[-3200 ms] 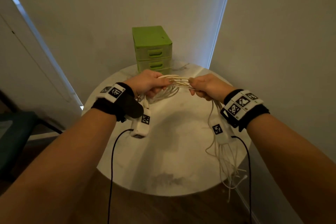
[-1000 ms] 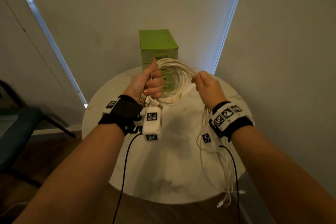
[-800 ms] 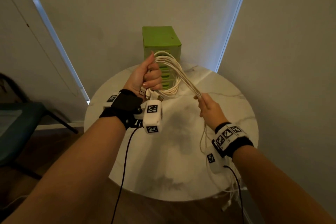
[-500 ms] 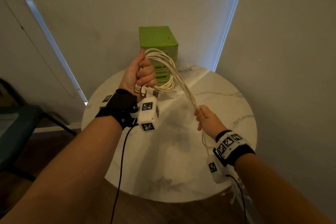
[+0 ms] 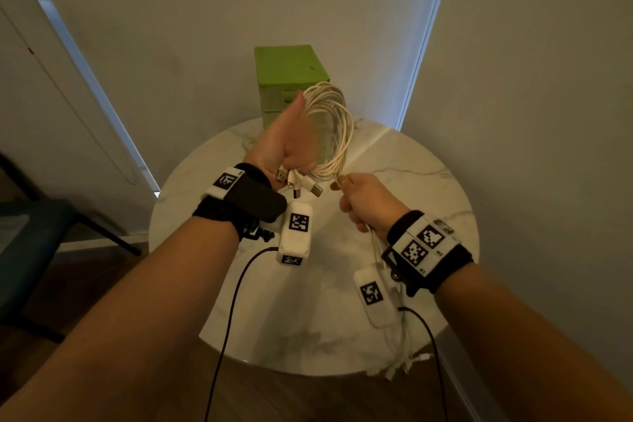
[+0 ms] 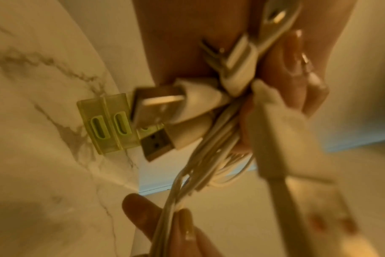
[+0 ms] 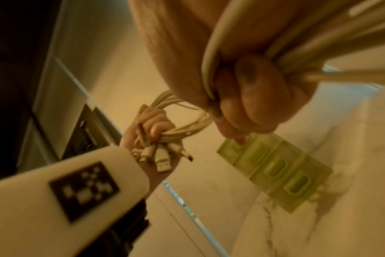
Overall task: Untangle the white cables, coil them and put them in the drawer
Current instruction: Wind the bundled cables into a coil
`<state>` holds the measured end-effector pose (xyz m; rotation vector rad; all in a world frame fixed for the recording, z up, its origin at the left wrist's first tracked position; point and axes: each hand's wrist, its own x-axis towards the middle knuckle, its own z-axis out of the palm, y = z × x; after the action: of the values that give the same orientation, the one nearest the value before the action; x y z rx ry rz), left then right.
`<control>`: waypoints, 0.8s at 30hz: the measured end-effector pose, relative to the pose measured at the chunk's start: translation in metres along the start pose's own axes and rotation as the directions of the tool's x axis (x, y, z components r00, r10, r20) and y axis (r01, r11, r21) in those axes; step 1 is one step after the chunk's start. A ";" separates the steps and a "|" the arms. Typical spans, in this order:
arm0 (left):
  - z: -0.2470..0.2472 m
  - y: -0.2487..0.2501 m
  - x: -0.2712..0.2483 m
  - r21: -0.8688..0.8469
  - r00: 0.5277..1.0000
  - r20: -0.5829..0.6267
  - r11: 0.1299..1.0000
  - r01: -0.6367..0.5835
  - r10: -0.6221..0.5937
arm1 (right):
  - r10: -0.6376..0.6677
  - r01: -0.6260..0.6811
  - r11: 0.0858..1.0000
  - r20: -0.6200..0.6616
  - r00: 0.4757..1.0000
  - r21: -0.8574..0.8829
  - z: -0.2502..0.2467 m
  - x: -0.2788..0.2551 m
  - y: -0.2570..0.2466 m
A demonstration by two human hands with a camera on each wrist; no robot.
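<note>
The green drawer unit sits shut at the back of the counter. The white cables look light and floppy, so grip the bundle, not the plugs. The left hand clenches the coil; the right hand pinches the loose tails, closer in than half a second ago.

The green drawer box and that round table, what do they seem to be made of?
Drawer box: looks like matte moulded plastic, uniformly green with moulded oval handle recesses. Round table: the top looks like polished white marble with grey veins, though it could be an imitation.
</note>
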<state>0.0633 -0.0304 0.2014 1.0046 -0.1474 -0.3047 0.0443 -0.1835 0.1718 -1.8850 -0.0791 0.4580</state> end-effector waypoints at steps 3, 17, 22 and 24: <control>0.003 0.001 0.001 0.091 0.999 -0.045 0.996 -0.001 0.005 | 0.008 0.015 0.988 0.144 0.990 -0.156 -0.010 -0.005 -0.012; 0.014 0.003 -0.002 0.129 0.984 -0.110 0.983 -0.127 0.142 | -0.054 0.241 0.609 0.264 0.963 -0.756 -0.002 -0.016 -0.033; 0.014 0.007 0.005 0.247 0.956 -0.193 0.953 -0.172 0.223 | -0.079 0.220 0.626 0.220 0.972 -0.748 0.002 -0.017 -0.024; 0.012 0.011 0.008 0.239 0.937 -0.233 0.950 -0.203 0.259 | -0.192 0.238 0.712 0.143 0.971 -0.661 0.006 -0.022 -0.018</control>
<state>0.0696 -0.0368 0.2170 1.2170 -0.0570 0.0648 0.0247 -0.1777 0.1927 -2.5399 -0.5777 0.3465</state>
